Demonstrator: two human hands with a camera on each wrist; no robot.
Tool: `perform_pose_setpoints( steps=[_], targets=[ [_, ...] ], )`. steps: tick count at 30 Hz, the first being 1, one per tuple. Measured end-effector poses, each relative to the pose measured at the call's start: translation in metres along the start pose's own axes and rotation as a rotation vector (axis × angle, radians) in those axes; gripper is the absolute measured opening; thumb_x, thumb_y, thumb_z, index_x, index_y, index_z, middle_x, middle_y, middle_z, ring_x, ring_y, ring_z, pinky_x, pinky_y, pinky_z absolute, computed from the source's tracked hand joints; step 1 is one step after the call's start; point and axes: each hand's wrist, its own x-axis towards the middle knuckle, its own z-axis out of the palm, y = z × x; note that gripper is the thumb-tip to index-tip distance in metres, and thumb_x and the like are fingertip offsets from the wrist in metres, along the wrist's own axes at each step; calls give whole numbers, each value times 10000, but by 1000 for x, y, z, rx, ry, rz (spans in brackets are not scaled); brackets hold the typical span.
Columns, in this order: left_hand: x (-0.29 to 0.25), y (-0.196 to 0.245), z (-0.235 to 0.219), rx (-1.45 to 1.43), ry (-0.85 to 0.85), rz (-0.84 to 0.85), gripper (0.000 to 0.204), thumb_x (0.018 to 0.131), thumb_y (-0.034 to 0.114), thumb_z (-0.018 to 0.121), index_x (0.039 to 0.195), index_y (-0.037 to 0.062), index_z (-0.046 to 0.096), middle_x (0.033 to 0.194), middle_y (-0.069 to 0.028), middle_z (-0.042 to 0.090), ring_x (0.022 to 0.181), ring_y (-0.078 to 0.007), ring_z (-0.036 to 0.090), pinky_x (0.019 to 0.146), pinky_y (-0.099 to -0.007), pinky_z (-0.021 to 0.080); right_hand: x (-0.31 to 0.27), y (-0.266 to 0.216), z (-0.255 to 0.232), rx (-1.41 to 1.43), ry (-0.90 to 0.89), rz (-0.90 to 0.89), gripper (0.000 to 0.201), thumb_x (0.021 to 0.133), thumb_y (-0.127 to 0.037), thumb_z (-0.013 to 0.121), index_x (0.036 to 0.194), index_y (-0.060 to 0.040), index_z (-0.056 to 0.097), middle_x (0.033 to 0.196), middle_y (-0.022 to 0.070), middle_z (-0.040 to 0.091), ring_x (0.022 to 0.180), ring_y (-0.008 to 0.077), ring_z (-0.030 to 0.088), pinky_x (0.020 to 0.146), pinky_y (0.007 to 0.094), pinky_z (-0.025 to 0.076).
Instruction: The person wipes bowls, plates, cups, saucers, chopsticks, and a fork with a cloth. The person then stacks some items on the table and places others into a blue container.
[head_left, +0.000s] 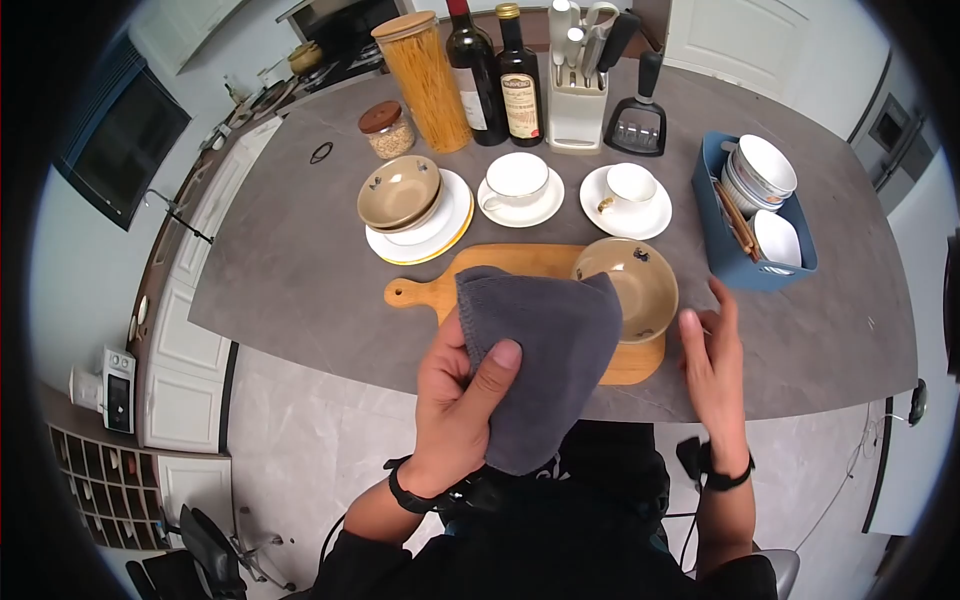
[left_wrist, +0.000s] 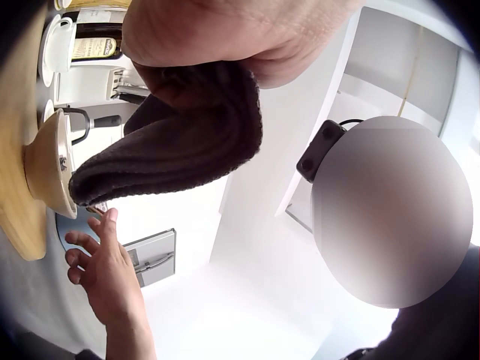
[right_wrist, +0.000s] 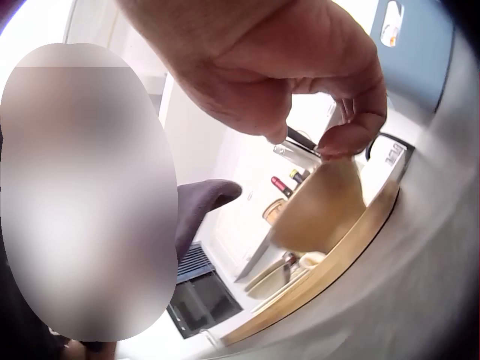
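Observation:
My left hand [head_left: 452,420] grips a dark grey cloth [head_left: 548,365], thumb on top and the other fingers under it. The cloth hangs over the front of a wooden cutting board [head_left: 520,260] and overlaps the near-left side of a tan bowl [head_left: 645,290]. That bowl stands upright on the board's right part, a small dark motif on its inner wall. Just right of the bowl is my right hand [head_left: 716,360], holding nothing, its fingers loosely bent. In the right wrist view its fingertips overlap the rim of the bowl [right_wrist: 322,210].
Left of the board, tan bowls [head_left: 400,192] sit on stacked plates [head_left: 455,215]. Two white cups [head_left: 517,175] on saucers stand behind it. A blue basket [head_left: 755,275] of bowls is at right. Bottles [head_left: 520,95], a pasta jar [head_left: 425,90] and a knife block [head_left: 577,115] line the back.

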Motion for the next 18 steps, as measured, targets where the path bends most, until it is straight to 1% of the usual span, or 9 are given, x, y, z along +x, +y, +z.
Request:
perform_pose_setpoints(
  steps=[1, 3, 4, 8, 11, 14, 16, 17, 18],
  targets=[
    [0, 0, 0, -10, -12, 12, 390, 1022, 175, 632, 1350, -5, 523, 1269, -128, 667, 1133, -183, 659, 995, -332, 521, 10, -3, 1, -1, 4, 0, 534, 1017, -215, 624, 1432, 67, 442, 891, 154, 694, 683, 173, 637, 623, 322, 500],
    [1, 2, -1, -27, -30, 42, 397, 1035, 158, 618, 1377, -11, 508, 1265, -98, 669, 1129, -133, 640, 988, -292, 501, 25, -5, 7, 2, -137, 76, 529, 1034, -249, 590, 1415, 82, 432, 713, 158, 651, 618, 170, 609, 601, 324, 472],
    [2, 3, -3, -26, -27, 47, 397, 1035, 158, 618, 1377, -11, 508, 1265, -98, 669, 1129, -133, 640, 988, -292, 501, 29, 9, 13, 0, -132, -24, 490, 1004, -193, 596, 1395, 73, 466, 684, 143, 647, 591, 167, 590, 591, 328, 474],
    [3, 5, -3, -90, -45, 22, 388, 1042, 152, 603, 1380, -11, 503, 1264, -101, 669, 1128, -133, 641, 988, -292, 503, 32, 11, 11, 9, -241, -50, 468, 965, -133, 587, 1376, 72, 499, 697, 155, 654, 588, 163, 590, 587, 326, 472],
    [5, 7, -2, -144, -56, -28, 388, 1054, 161, 581, 1390, -8, 489, 1278, -99, 661, 1130, -131, 640, 986, -287, 505, 25, 0, 3, 24, -276, 61, 450, 938, -96, 578, 1349, 78, 525, 679, 127, 648, 583, 141, 580, 579, 318, 468],
    [6, 7, 0, -208, -104, -88, 407, 1065, 173, 559, 1418, -5, 460, 1314, -91, 637, 1161, -123, 621, 996, -286, 497, 13, -4, -6, -95, -242, -10, 467, 942, -96, 583, 1375, 68, 521, 719, 97, 650, 620, 119, 596, 569, 310, 457],
    [7, 8, 2, -240, -130, -114, 426, 1070, 178, 549, 1440, -3, 439, 1337, -87, 620, 1189, -118, 603, 1009, -287, 488, -3, -22, -13, -192, 12, -45, 532, 964, -187, 631, 1429, 36, 504, 931, 104, 694, 791, 135, 644, 708, 307, 515],
    [8, 9, 5, -243, -169, -134, 445, 1071, 176, 546, 1461, 0, 420, 1357, -81, 602, 1217, -115, 580, 1027, -287, 472, -10, -19, -12, -191, 5, -48, 532, 964, -187, 631, 1429, 36, 504, 931, 104, 694, 791, 135, 644, 708, 307, 515],
    [9, 10, 9, -245, -210, -156, 464, 1073, 175, 542, 1482, 4, 401, 1376, -74, 583, 1245, -112, 558, 1046, -287, 456, -17, -15, -10, 230, -101, -151, 632, 948, -283, 689, 1458, 24, 479, 1110, 122, 666, 950, 168, 641, 832, 329, 509]
  ],
)
